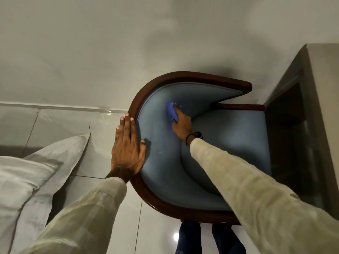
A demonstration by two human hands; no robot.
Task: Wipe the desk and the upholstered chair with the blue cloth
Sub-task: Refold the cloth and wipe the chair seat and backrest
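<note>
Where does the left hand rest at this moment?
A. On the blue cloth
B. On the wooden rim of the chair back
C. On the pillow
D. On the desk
B: the left hand lies flat on the chair's wooden rim, while the right hand presses the blue cloth on the upholstery.

We stand behind the chair (183, 162); the desk (315, 107) lies at three o'clock of it (seat tucked toward it), the pillow (27, 180) at nine, the wall (110, 43) at twelve.
</note>
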